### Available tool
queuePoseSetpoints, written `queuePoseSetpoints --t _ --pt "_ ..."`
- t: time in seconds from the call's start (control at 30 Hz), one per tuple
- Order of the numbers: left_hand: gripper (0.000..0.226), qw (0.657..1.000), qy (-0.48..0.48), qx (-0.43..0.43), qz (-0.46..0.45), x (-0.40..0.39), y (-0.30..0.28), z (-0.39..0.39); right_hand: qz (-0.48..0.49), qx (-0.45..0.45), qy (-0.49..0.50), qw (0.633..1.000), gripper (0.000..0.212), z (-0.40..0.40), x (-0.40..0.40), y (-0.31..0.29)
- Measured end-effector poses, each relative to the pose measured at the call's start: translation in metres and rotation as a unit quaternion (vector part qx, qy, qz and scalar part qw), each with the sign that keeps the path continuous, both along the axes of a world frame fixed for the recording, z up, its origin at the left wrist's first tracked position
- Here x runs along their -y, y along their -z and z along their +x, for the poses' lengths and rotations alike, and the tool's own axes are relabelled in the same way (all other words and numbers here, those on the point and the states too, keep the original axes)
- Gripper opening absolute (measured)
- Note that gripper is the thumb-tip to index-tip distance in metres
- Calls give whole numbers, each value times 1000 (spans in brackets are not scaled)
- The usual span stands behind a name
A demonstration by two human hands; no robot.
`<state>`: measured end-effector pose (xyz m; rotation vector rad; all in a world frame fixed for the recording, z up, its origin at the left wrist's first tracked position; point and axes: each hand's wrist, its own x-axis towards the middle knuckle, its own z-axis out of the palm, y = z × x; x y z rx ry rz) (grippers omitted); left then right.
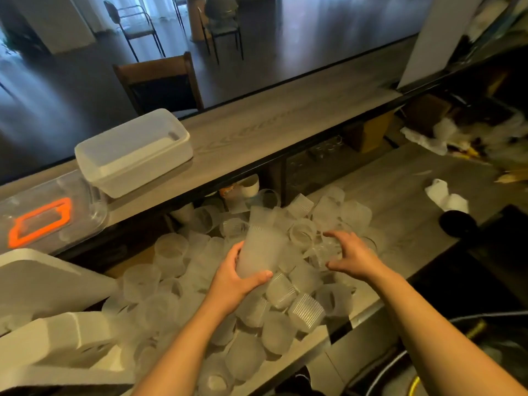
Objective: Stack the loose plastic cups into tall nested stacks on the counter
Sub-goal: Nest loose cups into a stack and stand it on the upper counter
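Left hand (238, 277): I see it gripping a nested stack (261, 247) of frosted cups, tilted, above the pile.
Right hand (350, 252): fingers spread and relaxed, holding nothing, over loose cups (281, 290).
Pile: covers the lower counter (400, 195).

Loose cups (281, 291) lie heaped on the lower counter (405, 195); a nested stack (261, 250) rises amid them, gripped by the left hand (238, 277); right hand (347, 252) just right of it; behind, on the raised shelf (257, 130), a lidded tub (134, 151) sits left.
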<state>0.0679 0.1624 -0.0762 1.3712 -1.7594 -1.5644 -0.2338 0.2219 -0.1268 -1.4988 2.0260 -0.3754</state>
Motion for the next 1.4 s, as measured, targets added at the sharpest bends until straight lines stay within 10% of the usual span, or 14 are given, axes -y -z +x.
queuePoseSetpoints --t 0.7,1.0,1.4 --pt "90 1000 -29 -3 5 5 15 -8 11 -153 -136 979 73 -11 13 48" --pt "81 1000 5 24 -16 -2 12 22 -70 43 -4 997 69 17 -1 12" --pt "85 990 61 67 -106 0 10 53 -213 322 155 909 56 94 -11 -58"
